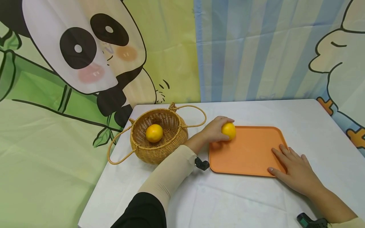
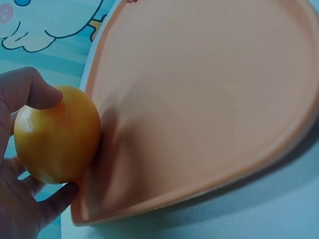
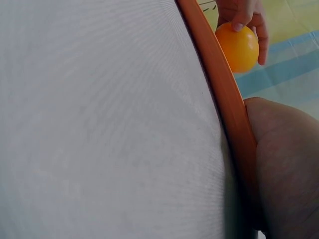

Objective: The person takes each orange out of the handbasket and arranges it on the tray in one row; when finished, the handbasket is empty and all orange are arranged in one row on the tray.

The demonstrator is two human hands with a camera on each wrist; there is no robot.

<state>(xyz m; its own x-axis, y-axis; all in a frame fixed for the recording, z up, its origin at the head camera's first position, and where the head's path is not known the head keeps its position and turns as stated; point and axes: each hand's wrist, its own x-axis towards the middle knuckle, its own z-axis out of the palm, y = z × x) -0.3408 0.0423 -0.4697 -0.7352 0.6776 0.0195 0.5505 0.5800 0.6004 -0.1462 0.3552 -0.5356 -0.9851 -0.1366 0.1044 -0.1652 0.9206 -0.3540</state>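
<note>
Left of the left hand (image 1: 216,129), the basket (image 1: 151,155) contains orange 1 (image 1: 154,133). This hand grasps orange 2 (image 1: 230,131); a loose grip could let it roll across the tray (image 1: 248,155), rightward. The right hand (image 1: 296,172), fingers extended, rests there.

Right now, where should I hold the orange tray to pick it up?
Probably hold the tray by its raised rim at both short ends, coming from left and right: it's wide and lies flat on the table, and only the edge turns up.
</note>
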